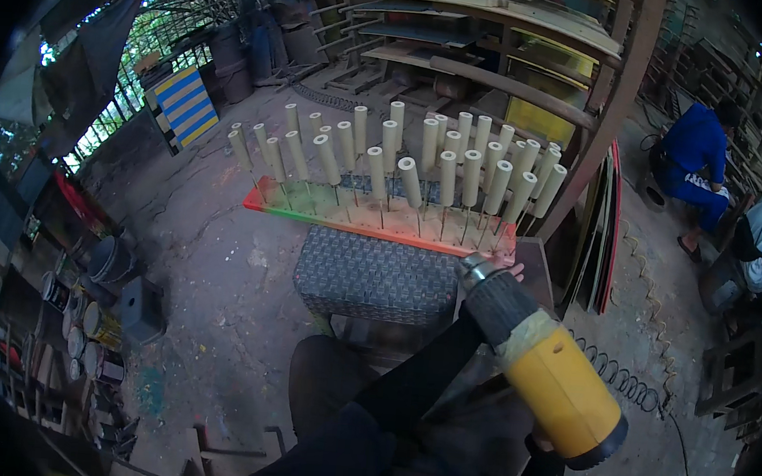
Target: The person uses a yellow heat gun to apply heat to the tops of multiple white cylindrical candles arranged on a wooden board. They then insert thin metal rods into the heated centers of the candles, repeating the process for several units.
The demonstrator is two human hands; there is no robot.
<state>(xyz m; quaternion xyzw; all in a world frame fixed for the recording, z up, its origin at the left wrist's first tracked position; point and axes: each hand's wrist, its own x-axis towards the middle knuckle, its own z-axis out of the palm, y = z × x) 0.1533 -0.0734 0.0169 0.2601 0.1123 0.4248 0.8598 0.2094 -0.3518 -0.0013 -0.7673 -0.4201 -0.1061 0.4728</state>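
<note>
Yellow-bodied power tool (562, 386) with a black rear end and a silver metal tip (479, 269) slants up toward the right end of the long, narrow board painted red-orange and green (360, 217). Gripping it from below is the right hand (542, 442), largely hidden by the body. Beyond the tip, the left hand (511, 268) shows a few fingers at the board's right end; whether they close on it I cannot tell. From the board rise thin dark rods (443, 225) carrying pale cream hollow cylinders (471, 178), some upright, others leaning. Under the board sits a grey woven-patterned seat (374, 273). Behind the board stands a wooden rack of flat panels (506, 15); well to its right, a person in blue clothing (697, 151) sits low.
</note>
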